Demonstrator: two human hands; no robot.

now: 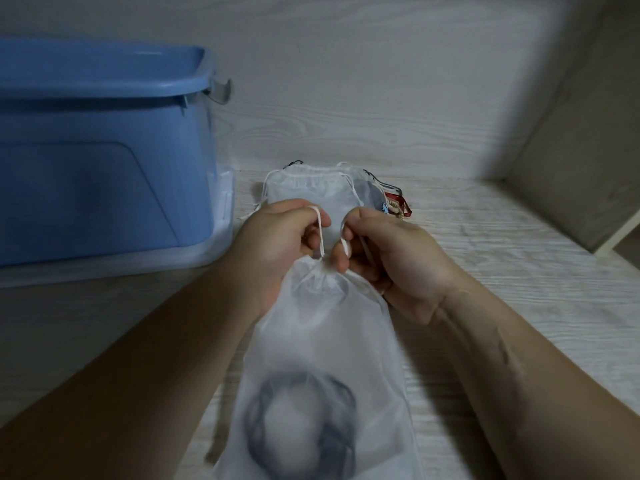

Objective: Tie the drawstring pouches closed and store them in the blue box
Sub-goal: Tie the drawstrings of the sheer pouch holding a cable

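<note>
Pale wooden surface [485, 237]; pouch [322, 334] contents indistinct.

One head-worn wide-angle camera looks forward and down at close range onto a pale wood-grain surface [502, 244]. The blue box [104, 150] occupies the upper left. Right of the box, the left hand [277, 237] and right hand [391, 258], pinching a drawstring [320, 233], sit mid-frame; forearms enter from the bottom edge.
</note>
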